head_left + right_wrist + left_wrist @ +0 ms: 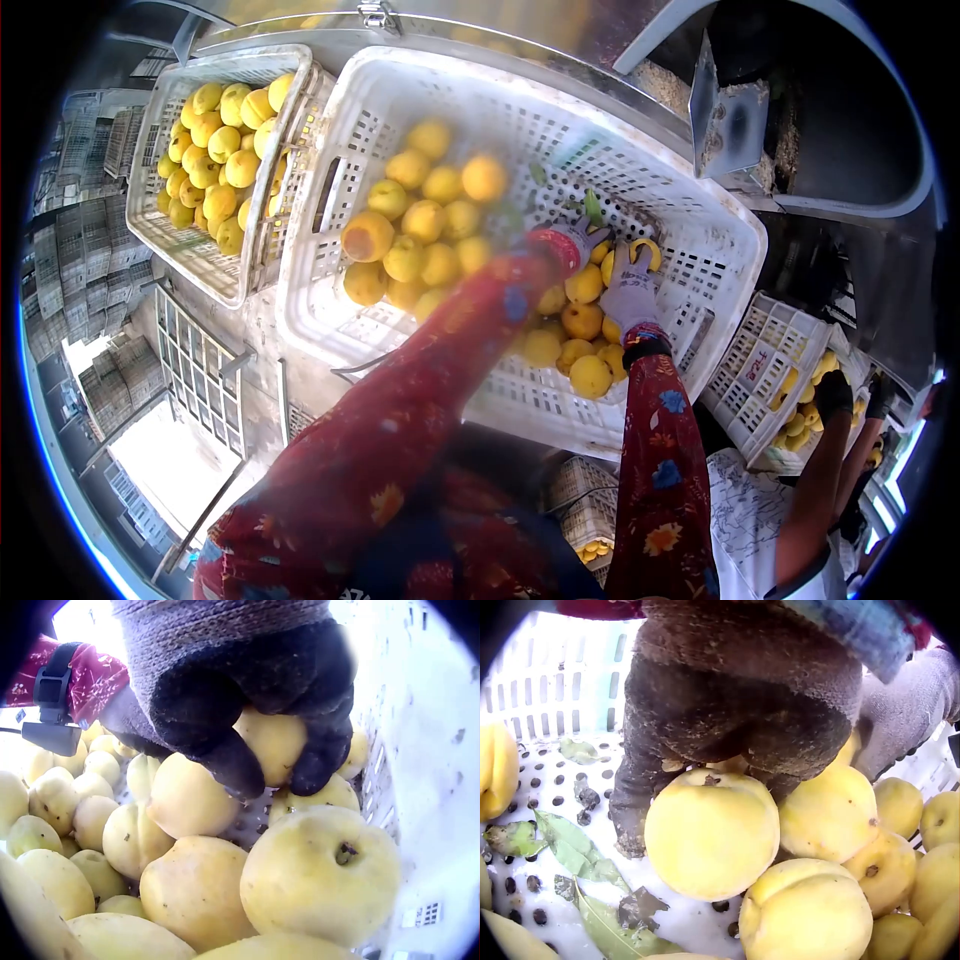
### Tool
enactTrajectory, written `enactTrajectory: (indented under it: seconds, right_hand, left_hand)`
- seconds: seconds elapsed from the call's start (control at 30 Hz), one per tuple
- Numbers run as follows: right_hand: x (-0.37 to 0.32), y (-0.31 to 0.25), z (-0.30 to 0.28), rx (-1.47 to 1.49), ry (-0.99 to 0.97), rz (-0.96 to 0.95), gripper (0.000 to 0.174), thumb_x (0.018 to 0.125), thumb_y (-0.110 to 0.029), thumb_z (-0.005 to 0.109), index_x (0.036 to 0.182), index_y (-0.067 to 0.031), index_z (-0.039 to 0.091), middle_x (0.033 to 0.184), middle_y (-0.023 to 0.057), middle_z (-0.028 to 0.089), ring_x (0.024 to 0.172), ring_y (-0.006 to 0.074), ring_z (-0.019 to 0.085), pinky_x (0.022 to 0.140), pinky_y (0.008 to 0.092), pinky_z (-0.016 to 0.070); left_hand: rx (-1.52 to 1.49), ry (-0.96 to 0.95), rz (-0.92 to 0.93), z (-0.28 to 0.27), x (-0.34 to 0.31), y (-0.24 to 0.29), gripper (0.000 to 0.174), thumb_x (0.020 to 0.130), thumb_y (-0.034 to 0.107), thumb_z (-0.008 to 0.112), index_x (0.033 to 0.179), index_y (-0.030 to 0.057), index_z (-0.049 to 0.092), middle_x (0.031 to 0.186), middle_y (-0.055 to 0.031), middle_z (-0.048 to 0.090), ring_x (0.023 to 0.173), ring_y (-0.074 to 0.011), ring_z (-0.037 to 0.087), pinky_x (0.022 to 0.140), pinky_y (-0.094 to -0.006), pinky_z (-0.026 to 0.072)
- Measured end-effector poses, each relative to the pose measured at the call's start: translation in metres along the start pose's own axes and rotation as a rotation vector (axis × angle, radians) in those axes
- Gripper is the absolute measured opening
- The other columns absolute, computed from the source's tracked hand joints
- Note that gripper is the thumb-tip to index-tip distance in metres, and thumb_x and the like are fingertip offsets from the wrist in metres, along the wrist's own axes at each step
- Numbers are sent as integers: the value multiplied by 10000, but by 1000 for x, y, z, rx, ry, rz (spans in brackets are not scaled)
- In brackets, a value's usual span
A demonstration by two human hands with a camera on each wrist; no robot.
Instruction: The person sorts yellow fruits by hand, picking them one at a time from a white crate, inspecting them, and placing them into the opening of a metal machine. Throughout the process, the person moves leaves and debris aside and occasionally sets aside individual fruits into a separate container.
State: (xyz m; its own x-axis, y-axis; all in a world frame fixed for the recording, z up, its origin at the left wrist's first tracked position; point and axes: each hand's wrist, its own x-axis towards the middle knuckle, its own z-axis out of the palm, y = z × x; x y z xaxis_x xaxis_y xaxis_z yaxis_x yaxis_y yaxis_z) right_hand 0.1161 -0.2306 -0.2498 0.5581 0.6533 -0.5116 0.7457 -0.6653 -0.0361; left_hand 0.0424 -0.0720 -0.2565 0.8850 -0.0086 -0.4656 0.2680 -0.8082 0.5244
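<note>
Both hands wear grey gloves with dark, soiled palms and reach into a large white crate [400, 80]. The left hand [572, 246] [742, 705] has its fingers curled round a yellow fruit [712, 836] just above the crate's perforated floor. Close beside it, the right hand [630, 292] [255, 675] pinches another yellow fruit [274, 746] between thumb and fingers, near the crate's side wall. More fruits [806, 911] [322, 870] lie around and under both hands. The palms and part of each held fruit are hidden by the gloves.
A separate group of fruits [423, 222] fills the crate's left part. Green leaves [570, 840] lie on its floor. A second fruit crate [140, 200] stands at left, another [750, 350] at right, where a person's dark-gloved hands [832, 394] touch fruit. Metal brackets [735, 125] border the upper right.
</note>
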Motion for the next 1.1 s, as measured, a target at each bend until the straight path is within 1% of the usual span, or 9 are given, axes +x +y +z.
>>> enactTrajectory:
  seconds: [0.13, 0.3, 0.47, 0.53, 0.67, 0.73, 0.9, 1.0, 1.1]
  right_hand:
    - [6, -22, -19, -38, -81, 47, 842, 727, -68, 661, 1489, -84, 304, 1479, 372, 221, 1258, 528, 447, 1059, 520, 404]
    - [25, -8, 4, 60, -67, 19, 843, 732, -88, 687, 1486, -82, 309, 1468, 338, 286, 1276, 513, 438, 1064, 518, 399]
    - [-18, 3, -35, 664, 135, 10, 904, 678, -88, 798, 1457, -78, 339, 1431, 231, 398, 1295, 378, 470, 1080, 440, 406]
    - [-42, 4, -55, 1081, 221, -71, 915, 643, -55, 820, 1434, -77, 361, 1416, 179, 437, 1261, 312, 511, 1060, 401, 427]
    - [-108, -30, -134, 1269, 389, -183, 927, 608, -7, 834, 1416, -46, 381, 1337, 133, 501, 1244, 246, 505, 1060, 366, 428]
    - [-132, -39, -156, 1240, 411, -209, 910, 609, -5, 834, 1405, -36, 394, 1301, 121, 527, 1237, 234, 510, 1053, 359, 435]
    - [-172, -68, -207, 934, 567, -260, 888, 620, -38, 867, 1392, -24, 430, 1372, 134, 511, 1270, 250, 506, 1071, 379, 417]
    - [-188, -87, -229, 1601, 469, -284, 908, 635, -26, 857, 1424, -7, 408, 1432, 129, 466, 1330, 248, 453, 1118, 375, 366]
    - [-186, -80, -233, 1679, 394, -343, 915, 685, 3, 827, 1464, 7, 348, 1455, 142, 428, 1363, 241, 410, 1143, 372, 326]
  left_hand:
    - [128, 263, 106, 49, 15, -40, 576, 924, 223, 520, 1467, 82, 389, 1484, -223, 403, 1287, -385, 501, 1112, -472, 387]
    - [-7, 399, -39, 65, -9, -52, 573, 910, 275, 555, 1434, 78, 433, 1443, -211, 457, 1276, -354, 505, 1104, -470, 373]
    - [-27, 206, -29, 68, 4, -51, 549, 899, 275, 571, 1392, 55, 470, 1360, -212, 520, 1249, -365, 513, 1063, -437, 408]
    - [-52, 361, -29, 49, -9, -42, 556, 880, 257, 602, 1379, 45, 480, 1317, -212, 543, 1249, -374, 506, 1045, -412, 430]
    - [-600, 48, -20, -63, -71, -23, 628, 889, 260, 655, 1413, 26, 398, 1364, -220, 464, 1273, -359, 484, 1039, -407, 445]
    - [-778, 181, -66, -84, -99, -8, 846, 881, 361, 719, 1493, 27, 240, 1421, -231, 427, 1286, -323, 495, 1052, -421, 443]
    - [-1200, 278, 275, -144, -184, 42, 698, 966, 136, 602, 1520, 47, 187, 1470, -149, 337, 1296, -215, 446, 1069, -348, 414]
    - [-1368, 369, 237, -172, -212, 68, 713, 1000, 125, 535, 1553, 68, 88, 1458, -117, 387, 1291, -193, 445, 1082, -329, 400]
    - [-1181, 598, 258, -174, -205, 67, 775, 921, 115, 663, 1511, 47, 165, 1379, -148, 429, 1245, -227, 482, 1027, -366, 447]
